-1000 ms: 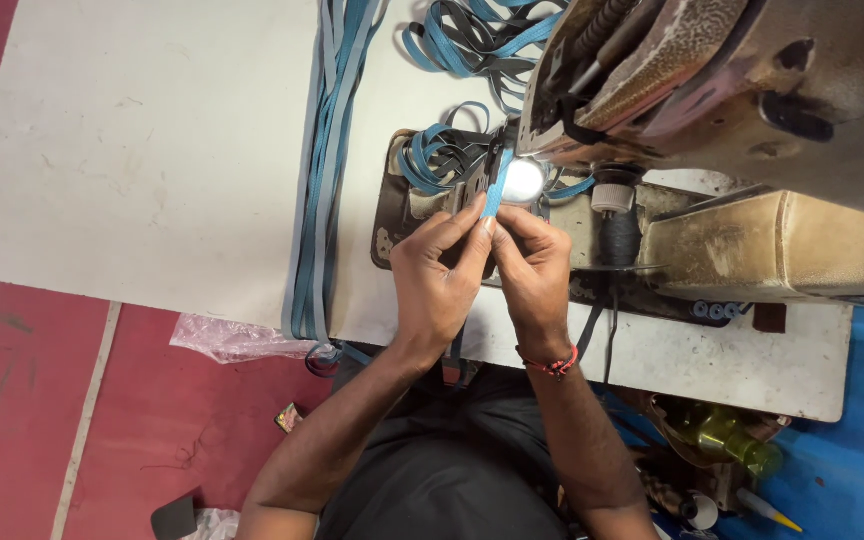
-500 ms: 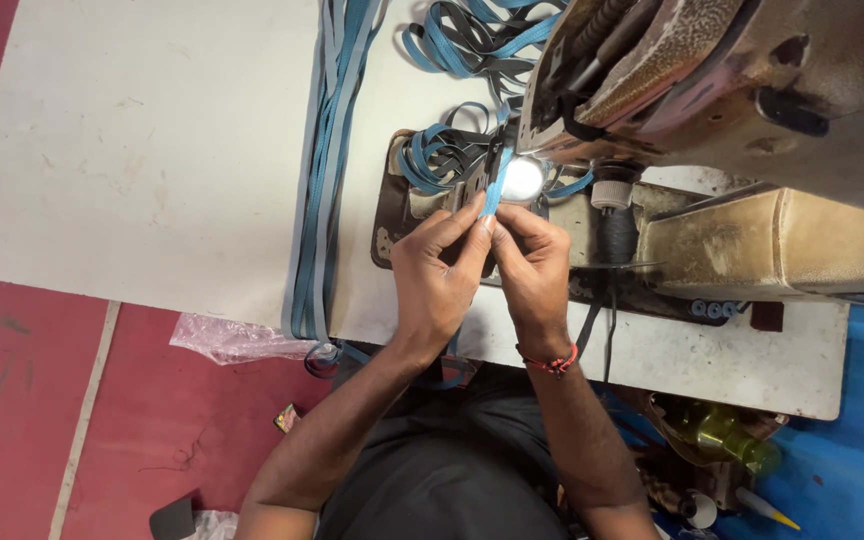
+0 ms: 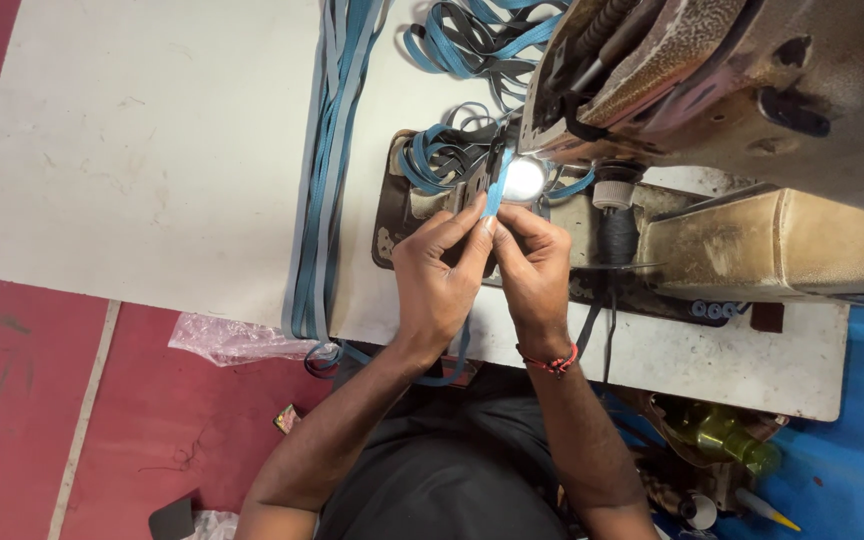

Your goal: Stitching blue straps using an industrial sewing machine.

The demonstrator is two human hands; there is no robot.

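The blue strap (image 3: 497,190) stands pinched between the fingertips of both hands, just in front of the needle area of the sewing machine (image 3: 732,110), right beside the small bright lamp (image 3: 524,180) that glares under the machine head. The left hand (image 3: 439,275) is closed around the strap from the left, its thumb and forefinger pressed on the strip, and the right hand (image 3: 532,270) is closed on it from the other side, so that the two sets of fingertips meet at the strip; a red thread bracelet (image 3: 552,362) sits on the right wrist. The strap's lower part runs down under the left hand and loops off the edge of the white table (image 3: 152,150) toward the person's lap. Behind the hands, a tangle of blue and grey straps (image 3: 442,155) lies on the machine's dark base plate, and more loops (image 3: 482,40) are heaped farther back. A long bundle of flat straps (image 3: 327,160) lies along the table left of the hands and hangs over its near edge beside a crumpled clear plastic bag (image 3: 232,340). A dark thread spool (image 3: 617,235) stands just right of the right hand
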